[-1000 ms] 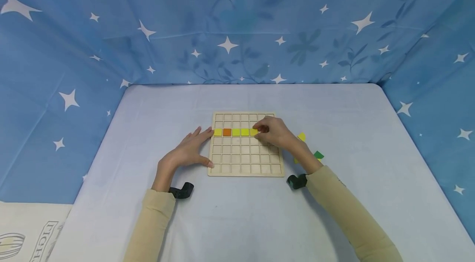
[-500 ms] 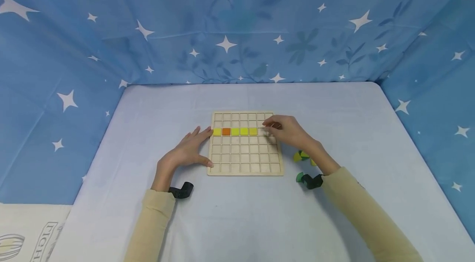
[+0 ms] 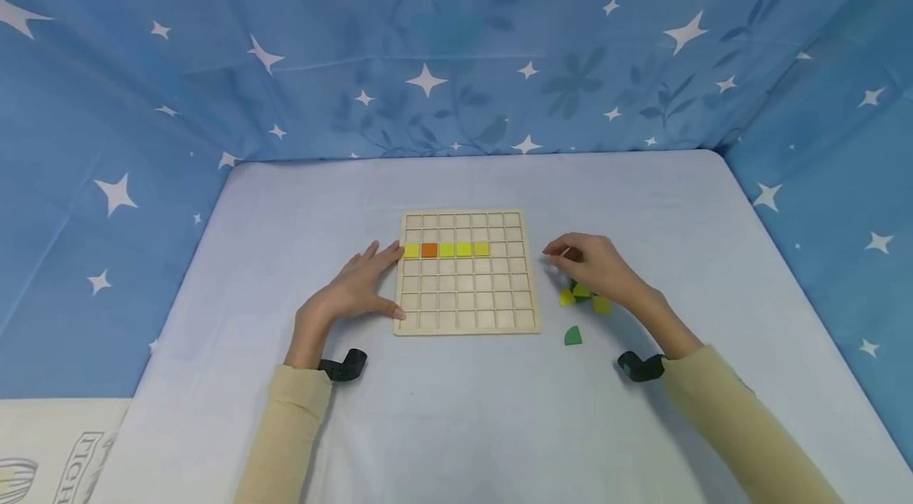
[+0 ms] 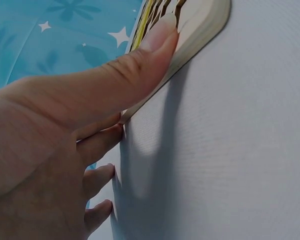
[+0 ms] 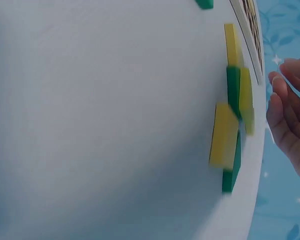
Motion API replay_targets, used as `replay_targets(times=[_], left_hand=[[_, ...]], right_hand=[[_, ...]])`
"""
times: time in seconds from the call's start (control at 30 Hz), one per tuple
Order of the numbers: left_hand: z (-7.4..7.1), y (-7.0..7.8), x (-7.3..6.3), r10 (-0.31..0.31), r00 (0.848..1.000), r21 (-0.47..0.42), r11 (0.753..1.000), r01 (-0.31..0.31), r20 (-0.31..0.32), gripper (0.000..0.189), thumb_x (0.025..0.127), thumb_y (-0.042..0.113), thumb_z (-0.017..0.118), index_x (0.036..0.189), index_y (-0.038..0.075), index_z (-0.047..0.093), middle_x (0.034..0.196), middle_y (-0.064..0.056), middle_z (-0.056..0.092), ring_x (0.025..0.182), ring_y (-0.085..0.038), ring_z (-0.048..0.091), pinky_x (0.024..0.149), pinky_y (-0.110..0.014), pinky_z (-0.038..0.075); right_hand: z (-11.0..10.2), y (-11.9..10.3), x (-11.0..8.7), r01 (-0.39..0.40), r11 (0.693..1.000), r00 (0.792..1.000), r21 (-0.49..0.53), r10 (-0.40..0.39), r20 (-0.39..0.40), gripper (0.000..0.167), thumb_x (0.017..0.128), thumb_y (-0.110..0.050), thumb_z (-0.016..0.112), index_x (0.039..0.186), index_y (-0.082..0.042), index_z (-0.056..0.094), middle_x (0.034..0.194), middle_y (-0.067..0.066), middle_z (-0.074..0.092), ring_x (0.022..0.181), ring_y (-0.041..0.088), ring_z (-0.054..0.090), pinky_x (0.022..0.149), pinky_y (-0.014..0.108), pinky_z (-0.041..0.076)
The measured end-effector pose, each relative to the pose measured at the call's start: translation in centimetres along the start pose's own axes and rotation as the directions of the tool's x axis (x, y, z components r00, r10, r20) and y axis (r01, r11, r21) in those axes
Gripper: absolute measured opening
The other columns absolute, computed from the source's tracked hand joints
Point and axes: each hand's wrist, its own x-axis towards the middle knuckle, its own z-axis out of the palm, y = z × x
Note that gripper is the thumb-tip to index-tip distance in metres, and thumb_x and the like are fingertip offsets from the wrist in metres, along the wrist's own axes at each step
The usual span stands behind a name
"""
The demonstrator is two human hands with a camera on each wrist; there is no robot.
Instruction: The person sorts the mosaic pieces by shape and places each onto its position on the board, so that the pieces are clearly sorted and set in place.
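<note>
Head view: wooden grid board [image 3: 465,284] at frame centre, bearing four yellowish tiles [image 3: 464,250] and one orange tile [image 3: 429,250]. Left hand [image 3: 352,292], fingers spread, touches its left edge; right hand [image 3: 599,262], loosely bent and free, right of centre near loose pieces [image 3: 602,305].

Left wrist view: thumb [image 4: 125,75] on board edge, frame top.

Right wrist view: fingertips [image 5: 274,105] at right edge.
</note>
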Motion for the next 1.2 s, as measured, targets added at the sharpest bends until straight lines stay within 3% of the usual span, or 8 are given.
replay_targets(times=[0.33,0.57,0.83,1.2], left_hand=[[-0.1,-0.2,0.0,0.016,1.0,0.001,1.0,-0.016,-0.013,0.115,0.073,0.034,0.093,0.164,0.012,0.027,0.174,-0.003,0.016,0.161,-0.033,-0.001,0.13,-0.058,0.004],[0.2,-0.3,0.2,0.01,1.0,0.013,1.0,-0.01,-0.006,0.114,0.073,0.033,0.093,0.164,0.013,0.027,0.174,-0.003,0.016,0.161,-0.033,-0.001,0.13,-0.057,0.004],[0.3,-0.4,0.2,0.006,1.0,0.007,1.0,-0.006,-0.007,0.115,0.073,0.033,0.093,0.164,0.015,0.027,0.174,-0.001,0.016,0.162,-0.03,-0.002,0.13,-0.056,0.003],[0.3,-0.5,0.3,0.008,1.0,0.007,1.0,-0.008,-0.009,0.115,0.072,0.034,0.094,0.164,0.013,0.027,0.174,-0.002,0.017,0.161,-0.032,-0.001,0.13,-0.056,0.003]], right_hand=[[-1.3,1.5,-3.6,-0.018,0.999,0.997,-0.03,0.015,-0.078,0.016,0.096,-0.011,0.071,0.11,-0.005,0.076,0.101,0.008,0.075,0.08,0.018,0.065,0.064,0.023,0.054],[-1.8,2.1,-6.1,-0.017,0.997,0.994,-0.077,0.008,-0.113,0.014,0.092,-0.008,0.075,0.106,-0.006,0.077,0.094,0.005,0.074,0.078,0.015,0.063,0.064,0.021,0.053],[-2.0,3.0,-7.8,0.009,0.994,0.996,-0.108,-0.018,-0.088,0.018,0.086,-0.001,0.078,0.103,-0.008,0.078,0.083,-0.002,0.065,0.072,0.011,0.054,0.062,0.022,0.049],[-1.5,4.1,-8.6,0.014,0.995,0.999,-0.098,-0.018,-0.044,0.023,0.084,-0.003,0.083,0.104,-0.01,0.077,0.088,-0.001,0.067,0.074,0.011,0.057,0.064,0.022,0.052]])
